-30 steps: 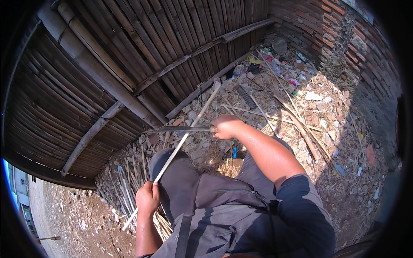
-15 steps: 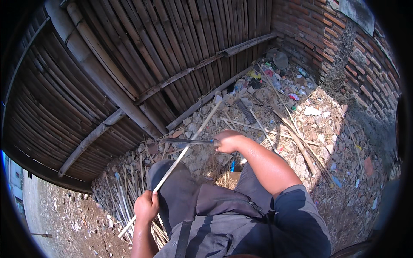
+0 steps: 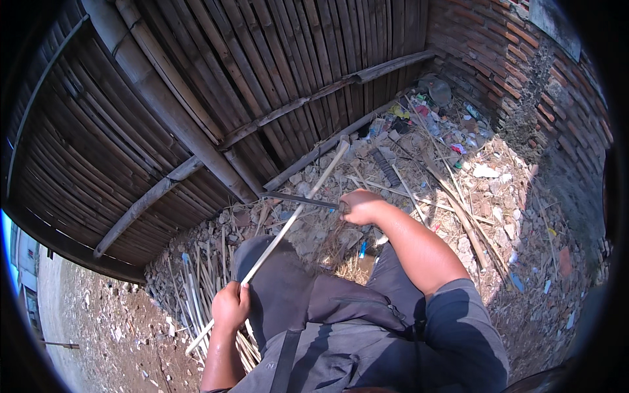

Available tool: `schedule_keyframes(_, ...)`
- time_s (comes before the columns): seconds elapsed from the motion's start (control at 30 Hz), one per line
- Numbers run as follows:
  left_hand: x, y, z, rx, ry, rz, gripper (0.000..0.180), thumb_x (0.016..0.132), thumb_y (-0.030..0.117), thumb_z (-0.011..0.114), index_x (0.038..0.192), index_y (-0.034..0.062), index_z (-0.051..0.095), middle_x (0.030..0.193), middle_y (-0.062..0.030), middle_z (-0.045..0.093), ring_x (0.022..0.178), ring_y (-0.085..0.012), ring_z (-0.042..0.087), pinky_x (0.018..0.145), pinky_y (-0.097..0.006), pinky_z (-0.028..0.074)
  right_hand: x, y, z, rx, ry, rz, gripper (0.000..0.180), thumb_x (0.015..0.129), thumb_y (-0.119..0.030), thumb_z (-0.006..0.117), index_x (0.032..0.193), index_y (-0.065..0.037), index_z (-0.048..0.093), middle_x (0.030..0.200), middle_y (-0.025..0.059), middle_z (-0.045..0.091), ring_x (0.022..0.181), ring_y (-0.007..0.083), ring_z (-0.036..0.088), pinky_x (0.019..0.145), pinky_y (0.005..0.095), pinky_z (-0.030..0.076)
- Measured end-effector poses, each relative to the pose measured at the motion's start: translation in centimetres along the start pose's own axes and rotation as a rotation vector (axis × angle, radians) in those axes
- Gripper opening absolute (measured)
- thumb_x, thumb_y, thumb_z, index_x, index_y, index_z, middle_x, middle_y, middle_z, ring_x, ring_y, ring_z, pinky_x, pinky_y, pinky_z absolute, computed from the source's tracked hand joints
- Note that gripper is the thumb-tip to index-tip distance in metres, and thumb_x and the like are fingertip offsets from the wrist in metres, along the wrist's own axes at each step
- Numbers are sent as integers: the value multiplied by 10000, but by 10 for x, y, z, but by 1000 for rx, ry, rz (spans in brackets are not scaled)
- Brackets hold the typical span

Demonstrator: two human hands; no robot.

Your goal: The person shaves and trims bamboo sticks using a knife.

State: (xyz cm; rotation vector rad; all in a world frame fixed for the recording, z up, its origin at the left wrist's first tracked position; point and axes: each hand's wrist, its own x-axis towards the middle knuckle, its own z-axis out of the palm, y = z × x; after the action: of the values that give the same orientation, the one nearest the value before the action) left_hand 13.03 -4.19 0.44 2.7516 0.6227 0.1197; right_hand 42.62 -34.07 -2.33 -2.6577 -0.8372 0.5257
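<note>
The left hand [image 3: 230,305] is closed round one long, pale stick [image 3: 276,240]; the right hand [image 3: 360,207] holds one straight-bladed metal knife [image 3: 320,202], crossing the stick ahead of the left grip. Beside that grip lie several thin sticks [image 3: 194,291]; beyond, one slatted bamboo wall [image 3: 98,157].

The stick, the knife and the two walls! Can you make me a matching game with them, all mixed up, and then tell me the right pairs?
Things:
1. Stick
2. Brick wall
3. Knife
4. Slat wall

Where or what colour:
A. in the grip of the right hand
B. dark brown, at the upper left
C. in the grip of the left hand
D. reddish, at the upper right

Right pairs: 1-C, 2-D, 3-A, 4-B
</note>
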Motion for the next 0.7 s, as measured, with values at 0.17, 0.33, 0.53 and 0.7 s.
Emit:
schedule_keyframes(0.17,3,-12,16,-55,-1,30,343,963,315,581,789,21,606,701,-226,635,703,-447,636,644,-513,483,10,1,10,109,-217,-277,449,819,-400,737,1091,-48,676,1110,186,698,1022,348,669,859,447,510)
schedule_keyframes(0.33,5,-14,37,-43,89,40,359,979,326,550,814,14,613,688,-245,632,689,-466,641,628,-521,496,24,37,-3,300,-66,-88,507,788,-461,759,1081,-56,672,992,164,705,908,320,679,808,431,516)
schedule_keyframes(0.53,3,4,3,13,2,-22,397,964,340,587,756,2,590,666,-223,623,681,-444,638,631,-508,486,15,10,16,-10,49,-234,370,801,-363,735,1011,-65,670,964,193,701,922,394,670,812,464,522)
schedule_keyframes(0.7,14,-7,17,-167,-70,-33,397,969,352,583,804,-6,622,692,-234,630,703,-446,639,660,-487,495,1,-5,18,141,-116,-347,380,780,-343,781,1005,-52,689,978,177,713,933,387,676,814,470,528)
